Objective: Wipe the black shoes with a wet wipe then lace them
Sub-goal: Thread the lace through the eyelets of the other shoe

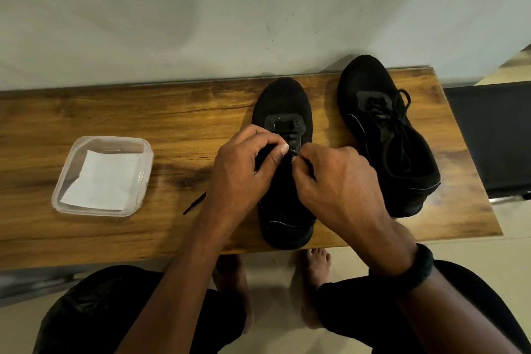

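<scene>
Black fabric shoe (283, 100), toe far, on brown wooden bench (115, 112): left hand (244, 161) and right hand (336, 178) each pinch its thin black lace (195, 203), seemingly threading eyelets.

Holds both bare forearms forward, converging. Curls left hand (247, 164) knuckles-up, thumb pressed to forefinger on the lace (195, 202) — pinches it likewise with right hand (336, 178), fingertips nearly touching the left's.
</scene>
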